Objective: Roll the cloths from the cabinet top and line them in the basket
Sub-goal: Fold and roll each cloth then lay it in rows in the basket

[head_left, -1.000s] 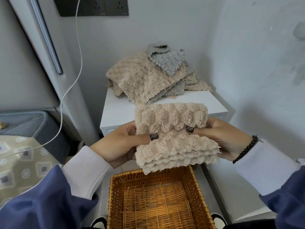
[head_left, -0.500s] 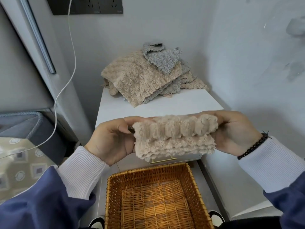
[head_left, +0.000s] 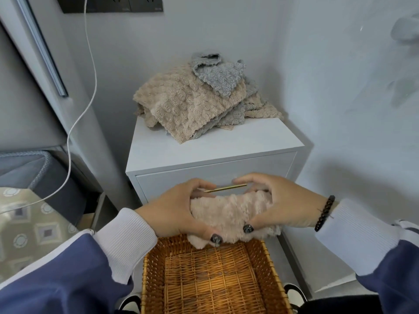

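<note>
A beige fluffy cloth (head_left: 231, 215), rolled into a thick bundle, hangs just above the far rim of the wicker basket (head_left: 154, 268). My left hand (head_left: 176, 211) grips its left end, fingers curled over the top and thumb below. My right hand (head_left: 281, 207) grips the right end the same way. The basket's woven floor is bare. A heap of beige and grey cloths (head_left: 195, 103) lies at the back of the white cabinet top (head_left: 249, 137).
The cabinet's drawer front carries a thin brass handle (head_left: 224, 188) right behind my hands. A white cable (head_left: 88, 71) hangs down the wall at left. A grey upholstered seat (head_left: 27, 168) and a patterned surface (head_left: 27, 227) lie at left. Walls close in behind and right.
The cloth has been rolled tighter and both hands have brought it down from in front of the cabinet top to just over the basket's far rim.
</note>
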